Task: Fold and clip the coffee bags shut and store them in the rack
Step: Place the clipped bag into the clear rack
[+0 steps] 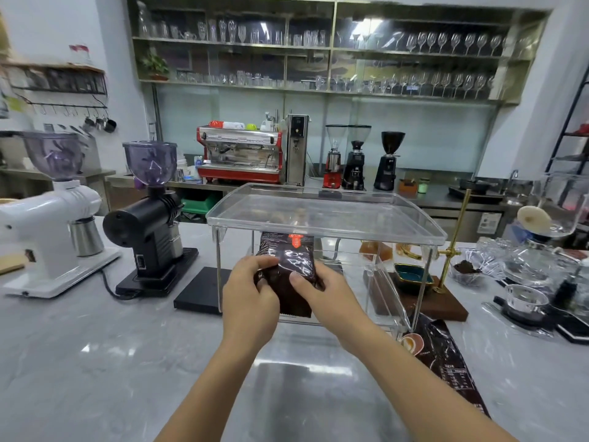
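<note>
Fingers (255, 261) of the left hand (247, 295) curl over the top left corner of a dark coffee bag (294, 279), thumb side pressed to its front, while the right hand (322, 290) clamps the bag's right edge with its thumb (298, 280) laid flat across the glossy face. Both hands hold the bag between them at the open front of a clear acrylic rack (325, 215), just under its top tray. Behind it, deeper inside the rack, a second bag (287, 242) stands upright with what looks like a red clip (296, 240) on its upper edge, though glare makes that hard to confirm. Another dark bag (446, 355) lies flat on the marble counter (95, 362) to the right of the rack, past the right forearm. To the left stand a black grinder (149, 224) and a white grinder (51, 224); a wooden-based stand (446, 301) sits beside the rack on the right
</note>
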### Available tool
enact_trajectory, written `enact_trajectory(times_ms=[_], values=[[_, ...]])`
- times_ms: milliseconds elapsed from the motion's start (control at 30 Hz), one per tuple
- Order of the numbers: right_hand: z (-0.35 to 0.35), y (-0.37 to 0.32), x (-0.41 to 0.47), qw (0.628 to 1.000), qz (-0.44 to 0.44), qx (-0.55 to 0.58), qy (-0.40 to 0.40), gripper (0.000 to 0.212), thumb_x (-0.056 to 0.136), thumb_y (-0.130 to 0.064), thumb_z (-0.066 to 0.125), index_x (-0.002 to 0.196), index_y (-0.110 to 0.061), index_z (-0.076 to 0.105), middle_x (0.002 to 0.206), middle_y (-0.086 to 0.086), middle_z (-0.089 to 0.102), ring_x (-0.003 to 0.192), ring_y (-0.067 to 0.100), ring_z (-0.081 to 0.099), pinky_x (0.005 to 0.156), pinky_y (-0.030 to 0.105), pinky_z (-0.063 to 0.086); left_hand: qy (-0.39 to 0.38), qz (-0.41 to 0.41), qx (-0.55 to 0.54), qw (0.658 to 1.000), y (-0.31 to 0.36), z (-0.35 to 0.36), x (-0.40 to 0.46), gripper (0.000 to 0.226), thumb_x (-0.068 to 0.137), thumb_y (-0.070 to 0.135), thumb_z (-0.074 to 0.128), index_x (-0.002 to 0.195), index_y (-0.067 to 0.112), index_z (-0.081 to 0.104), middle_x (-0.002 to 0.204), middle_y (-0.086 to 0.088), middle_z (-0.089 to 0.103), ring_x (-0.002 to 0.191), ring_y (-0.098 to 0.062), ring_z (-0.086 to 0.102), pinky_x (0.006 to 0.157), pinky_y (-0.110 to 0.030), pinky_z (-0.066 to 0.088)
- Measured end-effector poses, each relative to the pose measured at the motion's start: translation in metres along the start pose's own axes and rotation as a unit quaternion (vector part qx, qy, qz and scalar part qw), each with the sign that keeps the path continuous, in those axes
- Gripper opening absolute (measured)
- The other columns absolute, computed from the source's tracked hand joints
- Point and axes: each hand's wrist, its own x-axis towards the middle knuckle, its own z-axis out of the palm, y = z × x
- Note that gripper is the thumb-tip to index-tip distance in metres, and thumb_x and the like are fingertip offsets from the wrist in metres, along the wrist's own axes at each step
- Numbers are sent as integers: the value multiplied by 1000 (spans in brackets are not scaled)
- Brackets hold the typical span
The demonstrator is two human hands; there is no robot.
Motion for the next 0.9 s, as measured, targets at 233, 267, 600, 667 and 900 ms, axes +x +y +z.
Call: enact_trajectory(times_ms=[233,267,600,667,900], values=[[0,11,11,999,-20,-31,-27,25,91,-21,65,116,-24,67,107,-8,75,100,6,68,89,20,52,6,0,25,1000,-10,2,7,49,83,-14,45,103,22,71,107,5,68,101,-14,62,80,-10,43],[1,13,12,999,-26,-34,-23,25,91,-20,65,116,-22,67,106,-8,75,99,6,68,87,18,52,7,0,28,1000,-11,3,8,50,82,-16,45,102,21,71,106,6,67,101,-14,62,78,-8,41],[3,27,28,990,-43,-130,25,23,86,-30,67,108,-25,70,94,-8,76,88,7,70,82,27,56,5,57,93,994,-18,8,15,53,78,-23,43,106,12,70,115,4,60,108,-4,48,80,13,26],[2,26,31,986,-43,-158,36,22,86,-31,66,106,-24,71,91,-6,76,85,10,69,80,28,56,-6,72,115,991,-20,9,15,54,75,-23,43,107,12,70,116,5,57,109,-5,47,82,13,25],[5,25,35,983,-49,-173,47,20,86,-29,66,106,-24,71,90,-8,76,84,8,68,76,23,54,-28,91,147,985,-24,8,25,57,70,-24,42,106,12,68,111,1,63,102,-13,54,79,2,36]])
